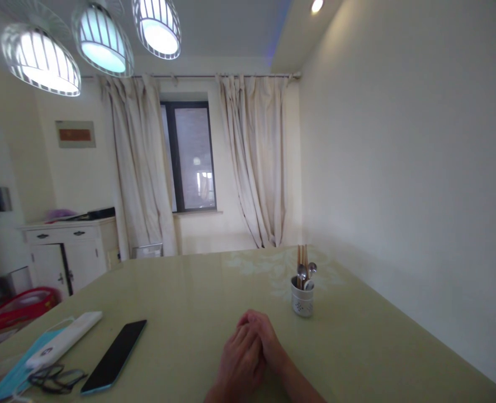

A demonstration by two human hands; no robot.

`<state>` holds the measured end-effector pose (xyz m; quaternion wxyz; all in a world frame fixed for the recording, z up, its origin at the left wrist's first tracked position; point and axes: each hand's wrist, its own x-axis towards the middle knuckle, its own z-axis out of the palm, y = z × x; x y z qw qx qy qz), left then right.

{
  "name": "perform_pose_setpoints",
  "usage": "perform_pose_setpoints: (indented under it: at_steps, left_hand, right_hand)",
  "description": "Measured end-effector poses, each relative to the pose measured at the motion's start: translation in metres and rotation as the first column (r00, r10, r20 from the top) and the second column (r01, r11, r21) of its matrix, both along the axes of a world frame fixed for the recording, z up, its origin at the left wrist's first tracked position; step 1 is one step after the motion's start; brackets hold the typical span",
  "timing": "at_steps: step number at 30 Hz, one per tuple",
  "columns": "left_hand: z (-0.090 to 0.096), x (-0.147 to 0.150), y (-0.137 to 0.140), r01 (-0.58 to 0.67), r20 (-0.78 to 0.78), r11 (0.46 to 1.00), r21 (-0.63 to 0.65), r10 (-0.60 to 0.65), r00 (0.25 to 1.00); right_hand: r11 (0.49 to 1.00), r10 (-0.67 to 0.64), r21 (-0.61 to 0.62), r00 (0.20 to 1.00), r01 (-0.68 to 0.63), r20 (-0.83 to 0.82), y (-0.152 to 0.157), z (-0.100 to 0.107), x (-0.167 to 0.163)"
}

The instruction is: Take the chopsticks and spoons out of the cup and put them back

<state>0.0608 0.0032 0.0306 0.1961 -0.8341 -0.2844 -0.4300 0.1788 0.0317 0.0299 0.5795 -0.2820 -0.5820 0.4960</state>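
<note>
My left hand (pixel 240 351) and my right hand (pixel 268 334) rest clasped together on the pale green tabletop (pixel 180 324). Both are closed, with the right hand's fingers folded against the left. Between the palms the view is hidden, and no object shows there. Nearest to them, beyond the right hand and apart from it, stands a perforated utensil cup (pixel 302 302). It holds spoons (pixel 301 272) and wooden chopsticks (pixel 298 255) upright. Further off to the left lies a black-screened phone (pixel 116 355).
Left of the phone are folded glasses (pixel 57 379), a long white device (pixel 65 338) and a blue face mask (pixel 25 364). A wall (pixel 407 196) borders the table's right edge. Beyond the left edge are a red basket (pixel 25 305) and a white cabinet (pixel 84 257). Lamps (pixel 159 36) hang overhead.
</note>
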Motion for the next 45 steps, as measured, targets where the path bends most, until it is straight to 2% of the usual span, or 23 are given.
perform_pose_setpoints:
  at_steps: [3, 5, 7, 11, 14, 16, 17, 18, 19, 20, 21, 23, 24, 26, 28, 32, 34, 40, 45]
  left_hand:
    - [0.000, 0.000, -0.001, -0.084, 0.022, 0.996, 0.007, 0.084, 0.996]
    - [0.000, -0.002, 0.000, -0.122, 0.016, 0.992, 0.026, 0.122, 0.992]
    - [0.003, -0.005, 0.000, -0.117, -0.040, 0.993, 0.010, 0.117, 0.992]
    - [0.011, -0.010, -0.003, -0.029, -0.224, 0.995, -0.098, 0.006, 0.974]
    - [0.013, -0.008, -0.007, 0.067, -0.208, 0.986, -0.152, -0.098, 0.973]
    - [0.010, -0.004, -0.008, 0.124, -0.133, 0.980, -0.157, -0.146, 0.980]
    - [0.008, -0.003, -0.008, 0.133, -0.092, 0.979, -0.155, -0.148, 0.985]
    - [0.006, -0.003, -0.007, 0.127, -0.060, 0.980, -0.151, -0.137, 0.989]
    - [0.005, -0.003, -0.007, 0.107, -0.037, 0.983, -0.153, -0.114, 0.993]
    - [0.004, -0.003, -0.007, 0.081, -0.019, 0.986, -0.149, -0.085, 0.996]
    - [0.004, -0.004, -0.006, 0.055, -0.004, 0.988, -0.143, -0.056, 0.998]
    - [0.005, -0.005, -0.006, 0.014, 0.023, 0.992, -0.127, -0.011, 1.000]
    - [0.006, -0.006, -0.006, 0.002, 0.037, 0.993, -0.118, 0.002, 0.999]
    - [0.009, -0.007, -0.007, -0.004, 0.063, 0.995, -0.104, 0.011, 0.998]
    - [0.010, -0.008, -0.008, -0.002, 0.088, 0.994, -0.107, 0.011, 0.996]
    - [0.009, -0.010, -0.008, -0.020, 0.149, 0.989, -0.149, 0.042, 0.988]
    - [0.008, -0.011, -0.007, -0.020, 0.182, 0.986, -0.168, 0.051, 0.982]
    - [0.003, -0.014, -0.005, -0.036, 0.208, 0.975, -0.220, 0.083, 0.975]
    - [0.004, -0.014, -0.005, -0.071, 0.210, 0.972, -0.225, 0.119, 0.970]
  right_hand:
    - [0.989, 0.059, -0.110, 0.955, -0.094, -0.290, 0.004, 0.000, 0.000]
    - [0.978, 0.073, -0.151, 0.911, -0.146, -0.405, 0.007, 0.003, 0.003]
    - [0.969, 0.061, -0.186, 0.891, -0.161, -0.451, 0.011, 0.007, 0.006]
    - [0.968, 0.037, -0.203, 0.885, -0.147, -0.465, 0.014, 0.009, 0.012]
    - [0.995, -0.042, -0.096, 0.920, 0.005, -0.390, 0.016, 0.009, 0.018]
    - [0.974, -0.216, -0.002, 0.919, 0.229, -0.329, 0.018, 0.011, 0.027]
    - [0.925, -0.353, 0.032, 0.889, 0.378, -0.292, 0.020, 0.013, 0.034]
    - [0.845, -0.504, 0.054, 0.826, 0.532, -0.251, 0.023, 0.015, 0.042]
    - [0.735, -0.653, 0.064, 0.731, 0.675, -0.200, 0.025, 0.017, 0.052]
    - [0.601, -0.785, 0.061, 0.603, 0.797, -0.141, 0.028, 0.019, 0.063]
    - [0.517, -0.847, 0.044, 0.518, 0.855, -0.119, 0.031, 0.021, 0.075]
    - [0.407, -0.910, 0.008, 0.407, 0.913, -0.080, 0.037, 0.021, 0.097]
    - [0.370, -0.928, -0.007, 0.369, 0.929, -0.056, 0.041, 0.021, 0.106]
    - [0.338, -0.941, -0.025, 0.339, 0.941, 0.002, 0.049, 0.018, 0.119]
    - [0.354, -0.933, -0.031, 0.355, 0.935, 0.059, 0.056, 0.014, 0.125]
    - [0.429, -0.891, -0.039, 0.430, 0.903, 0.149, 0.065, 0.008, 0.125]
    - [0.449, -0.874, -0.048, 0.450, 0.892, 0.184, 0.066, 0.006, 0.124]
    - [0.484, -0.844, -0.062, 0.484, 0.873, 0.230, 0.057, 0.010, 0.121]
    - [0.570, -0.794, -0.037, 0.562, 0.821, 0.230, 0.046, 0.014, 0.103]
